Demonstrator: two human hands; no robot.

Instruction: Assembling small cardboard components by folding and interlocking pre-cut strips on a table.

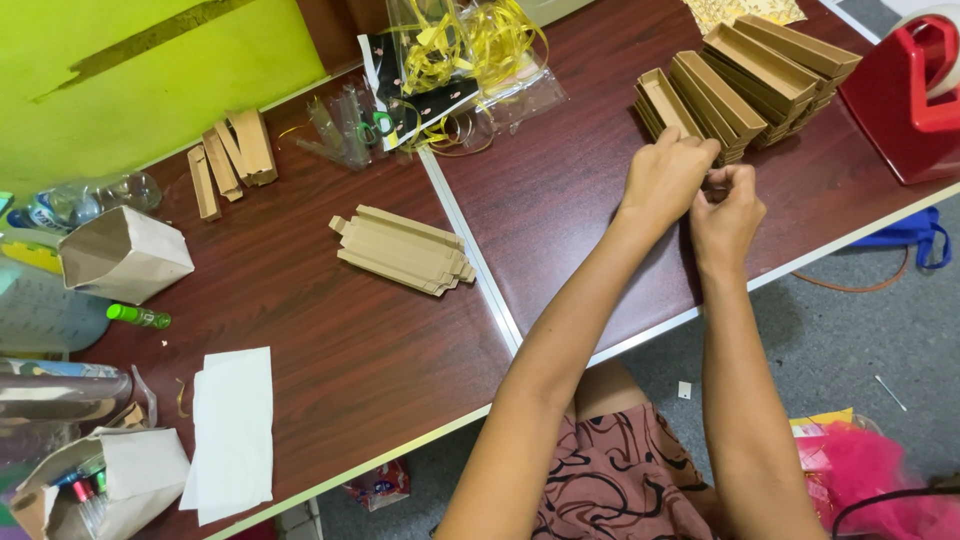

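Both arms are stretched out over a dark brown table (560, 200), and the two hands are brought together just near the stacked open cardboard trays (745, 85) at the far right. The left hand (665, 178) is curled, its fingertips touching the near edge of the closest tray. The right hand (727, 215) is set just beside it, fingers bent inward and pinched toward the left hand's fingers. Something small seems to be nipped between the two hands, but what it is cannot be told, since it is hidden by the fingers.

The trays are long, narrow and brown, leaned against one another in overlapping rows. A red tape dispenser (900, 105) is seen at the far right edge. In the middle of the table a pile of flat folded cardboard blanks (405, 250) is laid, well apart from the hands. Farther left, a few more folded cardboard pieces (232, 158) are placed near the far edge, and clear bags holding yellow ribbon (470, 45) are heaped at the far middle. At the left, a brown paper bag (125, 255) lies on its side, with a green glue stick (138, 316) just near it and a white sheet of paper (235, 430) towards the near edge
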